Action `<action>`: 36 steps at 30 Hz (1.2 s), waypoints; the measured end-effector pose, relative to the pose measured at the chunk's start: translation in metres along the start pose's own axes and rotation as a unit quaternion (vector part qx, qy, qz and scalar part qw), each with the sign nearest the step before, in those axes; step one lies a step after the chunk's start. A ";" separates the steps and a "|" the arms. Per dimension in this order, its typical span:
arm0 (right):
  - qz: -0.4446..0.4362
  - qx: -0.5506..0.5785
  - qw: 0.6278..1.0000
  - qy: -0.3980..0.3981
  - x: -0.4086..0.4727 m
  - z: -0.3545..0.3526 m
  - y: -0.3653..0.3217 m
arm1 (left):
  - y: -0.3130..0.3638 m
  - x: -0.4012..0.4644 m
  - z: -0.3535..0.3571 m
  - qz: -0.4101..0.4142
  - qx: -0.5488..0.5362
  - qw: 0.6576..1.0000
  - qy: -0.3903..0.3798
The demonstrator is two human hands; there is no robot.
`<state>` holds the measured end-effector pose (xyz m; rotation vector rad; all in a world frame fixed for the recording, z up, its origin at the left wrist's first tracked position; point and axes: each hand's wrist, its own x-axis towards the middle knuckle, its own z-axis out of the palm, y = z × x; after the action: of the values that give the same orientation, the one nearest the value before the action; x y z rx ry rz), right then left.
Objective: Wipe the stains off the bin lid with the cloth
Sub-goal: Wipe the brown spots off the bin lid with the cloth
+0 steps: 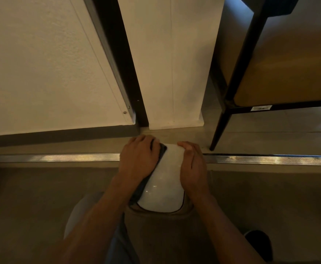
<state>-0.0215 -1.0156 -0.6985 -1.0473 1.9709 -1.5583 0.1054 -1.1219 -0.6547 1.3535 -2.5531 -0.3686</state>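
Presently, the white bin lid (163, 180) sits between both hands. The left hand (138, 159) presses a dark cloth (146, 180) against the lid's left edge, fingers curled over the cloth. The right hand (193, 168) clasps the lid's right edge, fingers bent around it. Beyond the fingertips lie a metal floor strip (270, 159) and a chair leg (220, 128).
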 end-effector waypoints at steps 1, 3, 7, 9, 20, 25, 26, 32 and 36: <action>-0.002 -0.009 1.000 -0.001 0.001 0.000 0.000 | 0.009 0.007 0.003 0.004 0.028 1.000 -0.004; -0.017 -0.030 0.999 0.003 0.002 0.000 0.000 | 0.025 0.006 0.007 0.058 0.071 0.996 0.001; -0.045 -0.055 0.997 0.003 0.003 0.002 0.003 | 0.017 -0.019 0.006 0.129 0.009 0.991 0.041; -0.046 -0.062 0.997 0.007 0.004 0.001 0.002 | 0.004 -0.023 0.000 0.081 -0.023 0.996 0.037; -0.009 -0.046 0.999 0.010 0.000 -0.001 -0.006 | -0.014 -0.033 0.003 -0.197 -0.318 0.927 0.030; -0.015 -0.029 0.999 0.001 0.000 -0.002 -0.009 | -0.009 -0.102 0.028 -0.209 -0.336 0.914 0.090; -0.019 -0.027 0.999 0.001 0.000 -0.002 -0.010 | -0.011 -0.109 0.032 -0.211 -0.319 0.919 0.093; -0.027 -0.029 0.999 -0.005 0.001 -0.002 -0.008 | -0.013 -0.078 0.015 -0.189 -0.362 0.909 0.081; -0.031 -0.024 0.999 -0.011 0.000 -0.003 -0.008 | -0.019 -0.022 -0.005 -0.203 -0.281 0.938 -0.019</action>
<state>-0.0215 -1.0148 -0.6898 -1.1514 1.9872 -1.5308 0.1334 -1.1147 -0.6580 1.6135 -1.9326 -1.1066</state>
